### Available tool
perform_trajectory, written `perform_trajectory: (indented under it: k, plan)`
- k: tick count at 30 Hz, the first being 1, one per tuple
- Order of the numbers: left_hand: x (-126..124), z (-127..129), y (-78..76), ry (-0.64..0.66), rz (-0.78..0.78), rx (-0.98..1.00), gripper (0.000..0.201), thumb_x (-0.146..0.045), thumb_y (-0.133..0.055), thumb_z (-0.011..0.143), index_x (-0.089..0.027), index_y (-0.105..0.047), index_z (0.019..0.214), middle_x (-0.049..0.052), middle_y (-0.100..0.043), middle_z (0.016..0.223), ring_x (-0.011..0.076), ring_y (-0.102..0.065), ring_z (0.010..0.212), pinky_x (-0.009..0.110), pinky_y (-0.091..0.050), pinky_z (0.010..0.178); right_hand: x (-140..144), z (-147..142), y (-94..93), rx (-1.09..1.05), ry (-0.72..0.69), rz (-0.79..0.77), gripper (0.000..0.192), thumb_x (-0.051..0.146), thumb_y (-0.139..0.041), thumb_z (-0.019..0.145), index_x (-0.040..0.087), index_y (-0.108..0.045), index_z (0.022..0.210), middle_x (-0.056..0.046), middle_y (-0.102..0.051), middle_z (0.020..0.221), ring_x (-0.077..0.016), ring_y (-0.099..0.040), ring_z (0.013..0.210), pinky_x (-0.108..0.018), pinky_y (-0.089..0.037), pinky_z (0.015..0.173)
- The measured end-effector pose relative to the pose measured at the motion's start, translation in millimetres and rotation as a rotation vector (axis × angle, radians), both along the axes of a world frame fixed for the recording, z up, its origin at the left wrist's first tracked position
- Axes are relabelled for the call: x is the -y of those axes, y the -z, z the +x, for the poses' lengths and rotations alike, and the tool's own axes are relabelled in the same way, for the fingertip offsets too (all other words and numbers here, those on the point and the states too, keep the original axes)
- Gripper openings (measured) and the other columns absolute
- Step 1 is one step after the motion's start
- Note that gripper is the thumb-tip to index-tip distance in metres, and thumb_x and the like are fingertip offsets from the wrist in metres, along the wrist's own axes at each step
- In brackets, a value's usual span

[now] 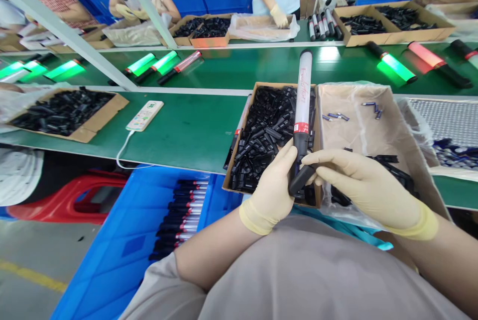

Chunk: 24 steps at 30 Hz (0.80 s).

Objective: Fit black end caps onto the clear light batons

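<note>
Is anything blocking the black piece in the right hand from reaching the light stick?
Nothing visible: the black piece in the right hand is right by the lower end of the light stick that the left hand holds.

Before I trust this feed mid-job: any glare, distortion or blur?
Head view: white glare on the green conveyor belt, right of the held light stick; green glow around lit green sticks; pixelated blocks in the upper left corner; wide-angle stretch toward the edges; red script on the held light stick soft, hard to read.

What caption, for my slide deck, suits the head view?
Gloved left hand holds a light stick; gloved right hand pinches a black piece.
</note>
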<state>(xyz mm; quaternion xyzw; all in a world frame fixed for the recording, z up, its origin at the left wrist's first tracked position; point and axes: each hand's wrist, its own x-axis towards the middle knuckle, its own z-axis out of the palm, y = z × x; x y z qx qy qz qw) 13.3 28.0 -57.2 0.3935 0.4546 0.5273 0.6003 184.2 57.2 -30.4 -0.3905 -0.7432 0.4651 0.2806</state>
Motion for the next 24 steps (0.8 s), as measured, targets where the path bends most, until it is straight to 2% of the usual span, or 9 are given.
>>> perform_trajectory:
  k: [3,6,8,11,13,16,20,22,24]
  plan:
    - [3.1,2.0,-4.6,0.001,0.036,0.019,0.032,-0.025,-0.059,0.093,-0.019,-0.072,0.122,0.008,-0.067,0.133,0.0272,-0.058,0.129,0.041,-0.04,0.117,-2.3,2.6,-2.2,0.009,0.039,-0.028,0.023,0.032,-0.057,0.096,0.023,-0.075,0.108,-0.003,-0.077,0.101,-0.0162,-0.073,0.087,-0.027,-0.062,0.077]
    - [5.4,1.4,-6.1,0.0,0.069,0.024,0.041,-0.017,-0.072,0.081,-0.021,-0.073,0.122,0.008,-0.067,0.134,0.0274,-0.058,0.127,0.038,-0.042,0.114,-4.1,4.4,-1.2,0.007,0.059,0.02,0.022,0.032,-0.059,0.095,0.023,-0.076,0.106,-0.003,-0.076,0.1,-0.0156,-0.072,0.085,-0.026,-0.061,0.077]
    - [5.0,1.8,-6.7,0.025,0.026,0.078,0.041,-0.019,-0.074,0.08,-0.021,-0.074,0.121,0.009,-0.067,0.133,0.0274,-0.062,0.12,0.038,-0.047,0.108,-5.4,5.8,-1.0,0.004,0.029,0.071,0.022,0.029,-0.057,0.096,0.023,-0.076,0.106,-0.002,-0.076,0.096,-0.014,-0.072,0.082,-0.026,-0.061,0.077]
    - [2.2,4.7,-8.2,0.023,-0.102,0.24,0.033,-0.029,-0.07,0.086,-0.019,-0.075,0.118,0.01,-0.07,0.122,0.0253,-0.066,0.108,0.037,-0.054,0.096,-8.8,8.8,-2.3,0.051,-0.009,0.159,0.022,0.026,-0.057,0.096,0.024,-0.076,0.106,0.0,-0.075,0.094,-0.0129,-0.071,0.08,-0.025,-0.06,0.079]
    - [0.5,7.5,-8.4,0.007,-0.169,0.344,0.032,-0.034,-0.068,0.089,-0.019,-0.074,0.118,0.009,-0.072,0.113,0.0218,-0.067,0.098,0.032,-0.056,0.085,-11.2,10.0,-2.2,0.095,-0.031,0.227,0.023,0.025,-0.056,0.096,0.025,-0.076,0.107,0.0,-0.076,0.096,-0.0133,-0.071,0.082,-0.026,-0.06,0.08]
    - [-0.4,11.0,-5.1,0.026,-0.216,0.399,0.033,-0.037,-0.069,0.09,-0.022,-0.074,0.119,0.005,-0.071,0.102,0.0142,-0.063,0.077,0.024,-0.053,0.066,-11.9,7.3,2.2,0.113,-0.065,0.386,0.024,0.023,-0.054,0.098,0.025,-0.076,0.109,-0.003,-0.073,0.105,-0.0157,-0.07,0.093,-0.029,-0.059,0.085]
    - [-1.4,13.2,2.4,0.039,-0.247,0.432,0.038,-0.051,-0.064,0.093,-0.022,-0.073,0.116,0.004,-0.067,0.095,0.0114,-0.058,0.071,0.021,-0.051,0.061,-5.7,-2.1,11.9,0.181,0.091,0.614,0.028,0.022,-0.055,0.097,0.023,-0.071,0.12,-0.008,-0.062,0.105,-0.0192,-0.064,0.097,-0.036,-0.056,0.088]
    - [-2.2,13.3,4.2,0.046,-0.238,0.453,0.04,-0.054,-0.063,0.094,-0.02,-0.072,0.114,0.004,-0.066,0.095,0.0108,-0.058,0.073,0.021,-0.051,0.063,-2.1,-5.8,15.3,0.234,0.183,0.621,0.031,0.022,-0.06,0.094,0.021,-0.065,0.124,-0.008,-0.059,0.103,-0.0198,-0.062,0.094,-0.036,-0.056,0.085]
    - [-3.1,12.9,4.0,0.067,-0.199,0.443,0.033,-0.047,-0.067,0.094,-0.02,-0.071,0.112,0.002,-0.062,0.094,0.0092,-0.055,0.073,0.019,-0.049,0.064,0.3,-7.6,17.7,0.248,0.206,0.59,0.031,0.022,-0.064,0.092,0.02,-0.061,0.123,-0.007,-0.058,0.1,-0.0189,-0.061,0.09,-0.035,-0.055,0.081]
